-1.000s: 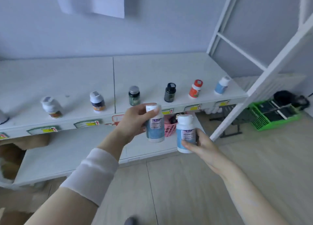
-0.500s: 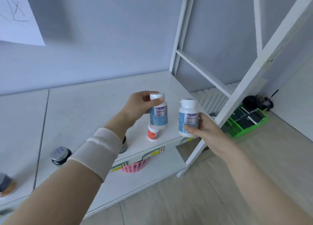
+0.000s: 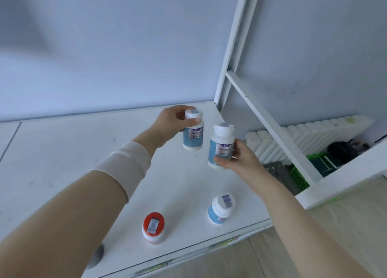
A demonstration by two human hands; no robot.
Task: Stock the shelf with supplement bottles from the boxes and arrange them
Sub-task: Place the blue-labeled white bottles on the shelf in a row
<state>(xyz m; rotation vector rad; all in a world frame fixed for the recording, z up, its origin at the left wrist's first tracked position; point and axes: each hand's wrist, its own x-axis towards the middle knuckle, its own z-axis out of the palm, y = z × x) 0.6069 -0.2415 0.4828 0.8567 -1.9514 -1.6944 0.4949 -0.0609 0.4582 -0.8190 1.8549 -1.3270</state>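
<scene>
Left fingers (image 3: 191, 121): the left hand (image 3: 169, 120) is curled round the cap of a blue-label bottle (image 3: 193, 137), thumb in front.
That bottle: upright, low over the back right of the white shelf (image 3: 62, 162); touching it or not, can't tell.
Right fingers (image 3: 222, 162): the right hand (image 3: 240, 160) is wrapped round the lower body of a second blue-label bottle (image 3: 221, 143).
That one: in the air, tilted, just right of the first.
Shelf front: a standing blue bottle (image 3: 222, 208) and an orange-capped bottle (image 3: 153, 227), apart.
Floor beyond: a green basket (image 3: 299, 177).

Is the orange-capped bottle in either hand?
No, the orange-capped bottle stands on the shelf, clear of the left hand and right hand.
</scene>
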